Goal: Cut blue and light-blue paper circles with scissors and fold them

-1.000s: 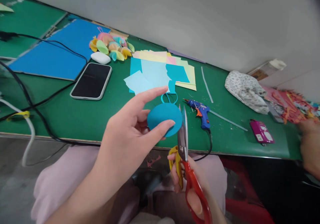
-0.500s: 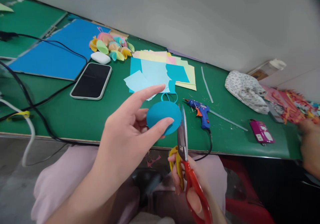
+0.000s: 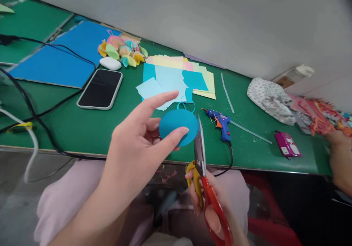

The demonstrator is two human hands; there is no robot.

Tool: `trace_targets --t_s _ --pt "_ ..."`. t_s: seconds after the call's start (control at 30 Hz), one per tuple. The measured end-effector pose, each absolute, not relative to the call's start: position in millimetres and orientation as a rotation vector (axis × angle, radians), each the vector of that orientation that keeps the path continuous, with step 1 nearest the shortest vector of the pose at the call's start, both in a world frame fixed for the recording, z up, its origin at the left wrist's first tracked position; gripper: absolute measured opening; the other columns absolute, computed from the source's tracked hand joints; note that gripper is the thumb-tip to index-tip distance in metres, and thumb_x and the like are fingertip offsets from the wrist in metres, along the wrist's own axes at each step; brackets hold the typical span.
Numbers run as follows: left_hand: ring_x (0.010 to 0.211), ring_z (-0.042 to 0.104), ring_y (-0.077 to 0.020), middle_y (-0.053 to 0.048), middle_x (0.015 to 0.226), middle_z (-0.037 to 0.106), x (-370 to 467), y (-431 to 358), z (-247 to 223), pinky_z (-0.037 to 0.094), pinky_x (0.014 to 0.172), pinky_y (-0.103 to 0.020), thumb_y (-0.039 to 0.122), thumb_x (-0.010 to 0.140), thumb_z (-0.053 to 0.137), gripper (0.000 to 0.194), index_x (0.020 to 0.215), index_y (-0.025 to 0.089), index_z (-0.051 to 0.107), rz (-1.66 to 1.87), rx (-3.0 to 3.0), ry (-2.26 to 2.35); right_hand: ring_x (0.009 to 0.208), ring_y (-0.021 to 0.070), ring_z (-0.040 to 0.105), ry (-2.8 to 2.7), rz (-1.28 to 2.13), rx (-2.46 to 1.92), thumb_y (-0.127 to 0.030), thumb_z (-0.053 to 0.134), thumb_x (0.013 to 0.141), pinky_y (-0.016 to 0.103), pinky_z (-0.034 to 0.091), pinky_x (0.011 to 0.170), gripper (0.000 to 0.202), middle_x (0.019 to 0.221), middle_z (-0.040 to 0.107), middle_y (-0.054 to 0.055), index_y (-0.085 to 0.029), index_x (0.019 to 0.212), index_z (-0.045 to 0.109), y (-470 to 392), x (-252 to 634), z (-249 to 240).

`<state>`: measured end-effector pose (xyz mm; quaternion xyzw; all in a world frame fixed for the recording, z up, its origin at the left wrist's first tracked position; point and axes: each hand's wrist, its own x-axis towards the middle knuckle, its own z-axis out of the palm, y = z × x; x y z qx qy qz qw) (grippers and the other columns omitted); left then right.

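Observation:
Between thumb and fingers, my left hand [image 3: 140, 139] pinches a round teal paper disc [image 3: 176, 123] above the table's front edge. My right hand [image 3: 202, 196] grips scissors [image 3: 200, 154] with one red and one yellow handle. The blades point away from me, close beside the disc's right edge; whether they touch it I cannot tell. Thin curled teal paper strips [image 3: 194, 106] show just beyond the disc. Behind lie teal and pale blue paper sheets [image 3: 167, 75], partly overlapped by my left index finger.
A blue glue gun [image 3: 220, 121] with a cord lies to the right, near a magenta device [image 3: 288, 144]. Left are a phone [image 3: 100, 89], a white case [image 3: 110, 63] and black cables [image 3: 33, 110]. Colourful paper petals [image 3: 123, 48] sit behind. Another person's hand [image 3: 341, 154] is far right.
My left hand and the disc have shifted slightly left and up, a little away from the blades. The scissors have barely moved.

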<state>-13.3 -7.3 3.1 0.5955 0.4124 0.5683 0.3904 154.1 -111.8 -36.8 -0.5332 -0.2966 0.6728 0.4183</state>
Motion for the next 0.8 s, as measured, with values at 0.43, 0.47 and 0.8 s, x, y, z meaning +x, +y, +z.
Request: trace_targets --t_s 0.43,0.47,0.8 --pt "0.047 0.060 -0.0038 0.012 0.063 0.062 -12.3 -6.1 4.1 0.061 0.050 -0.016 0.014 0.068 0.077 0.056 0.120 0.028 0.063 1.486 1.483 0.976 0.037 0.0087 0.044 -0.643 1.755 -1.278 -0.073 0.067 0.064 0.019 0.027 0.033 0.065 0.050 0.048 -0.004 -0.017 0.096 0.066 -115.0 155.5 -53.1" --pt "0.047 0.061 -0.0040 0.012 0.063 0.062 -12.4 -6.1 4.1 0.062 0.050 -0.016 0.013 0.068 0.077 0.056 0.121 0.028 0.062 1.489 1.480 0.973 0.038 0.0091 0.045 -0.666 1.785 -1.285 -0.069 0.069 0.066 0.019 0.028 0.034 0.061 0.051 0.049 -0.004 -0.017 0.097 0.066 -115.2 157.2 -53.1" --pt "0.048 0.062 -0.0074 0.010 0.065 0.065 -13.0 -6.2 4.0 0.063 0.049 -0.023 0.018 0.070 0.078 0.058 0.124 0.032 0.061 1.467 1.464 1.008 0.039 0.0109 0.053 -0.668 1.846 -1.327 -0.060 0.070 0.072 0.018 0.027 0.035 0.050 0.052 0.048 -0.005 -0.018 0.099 0.064 -114.5 159.8 -48.3"
